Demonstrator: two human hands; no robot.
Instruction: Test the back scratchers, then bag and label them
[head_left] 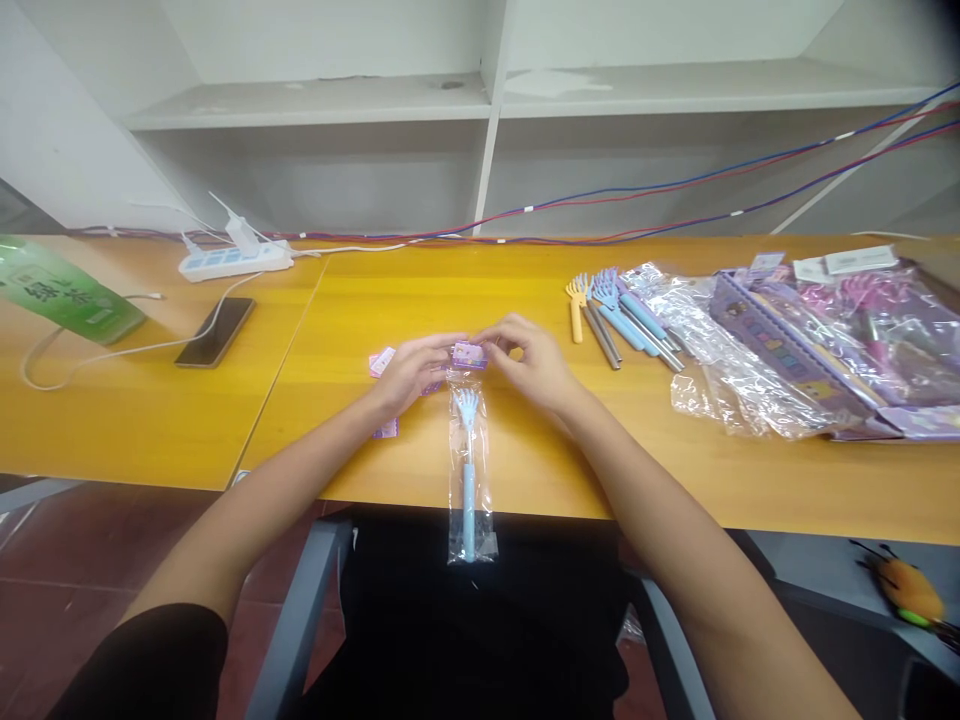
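In front of me a light-blue back scratcher (pixel 469 490) lies in a clear plastic bag (pixel 486 440), its claw end away from me and its handle reaching past the table's front edge. At the bag's top is a small purple printed card (pixel 469 354). My right hand (pixel 529 362) pinches the card's right end between thumb and fingers. Closed at its left end are the fingers of my left hand (pixel 412 373); its thumb is mostly hidden. Several more purple and pink cards (pixel 386 428) lie around and under my left hand.
Several back scratchers (pixel 622 315) in yellow, blue and purple lie right of my hands, beside crumpled clear bags (pixel 735 380) and an open purple box (pixel 787 340). To the left are a phone (pixel 216 332), a green bottle (pixel 67 295) and a power strip (pixel 236 260) with cables.
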